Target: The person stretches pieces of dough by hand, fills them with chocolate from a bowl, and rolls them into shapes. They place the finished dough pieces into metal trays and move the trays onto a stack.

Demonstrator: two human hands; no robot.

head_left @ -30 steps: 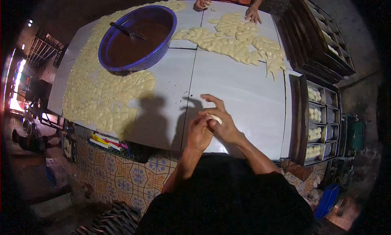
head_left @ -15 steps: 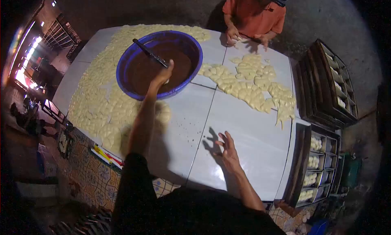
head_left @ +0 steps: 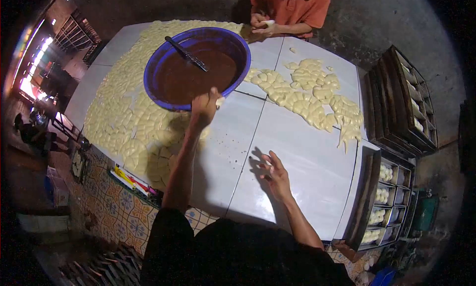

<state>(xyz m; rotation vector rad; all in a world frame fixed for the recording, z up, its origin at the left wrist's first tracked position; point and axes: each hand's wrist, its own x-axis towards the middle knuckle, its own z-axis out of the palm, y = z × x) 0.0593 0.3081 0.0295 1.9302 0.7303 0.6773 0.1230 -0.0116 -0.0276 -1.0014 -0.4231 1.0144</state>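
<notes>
My left hand (head_left: 205,107) is closed at the near rim of a purple basin (head_left: 148,85), with a small pale piece of dough (head_left: 220,102) showing past its fingers. Brown filling (head_left: 193,80) fills much of the basin, and a dark-handled utensil (head_left: 186,53) rests in it. My right hand (head_left: 275,178) is held over the white tabletop with its fingers apart and nothing in them. Flattened dough pieces (head_left: 116,102) cover the table's left side, and more dough pieces (head_left: 302,95) lie beyond my right hand.
Across the table, a person in an orange shirt (head_left: 292,11) holds a piece of dough (head_left: 269,23). Stacked trays (head_left: 401,97) stand at the right; nearer trays (head_left: 384,201) contain dough rolls. Dark crumbs (head_left: 233,149) dot the white tabletop (head_left: 302,152).
My left hand has drawn back from over the filling to the basin's near rim. My right hand stays spread. The person opposite has brought both hands together around dough.
</notes>
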